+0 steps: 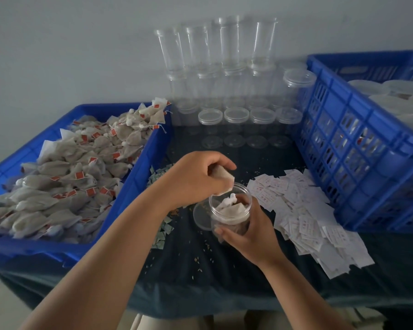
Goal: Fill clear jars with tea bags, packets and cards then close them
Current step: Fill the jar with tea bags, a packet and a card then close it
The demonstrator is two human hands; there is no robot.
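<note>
1. The filling step was in hand: the left hand [196, 179] pinched a soft grey-brown mesh tea bag [222, 177] in curled fingers just above the small round clear plastic jar [230, 210].
2. The right hand [248, 234] gripped that jar over the dark-clothed desk [224, 270], fingers wrapped round its smooth wall; limp bags lay inside.
3. Next, probably: drop the bag, add thin white paper cards [303, 210], then fit the flat clear lid [199, 216] lying alongside.

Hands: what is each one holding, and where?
The left hand pinches a tea bag by its upper end; the right hand grips the clear jar around its lower side.
</note>
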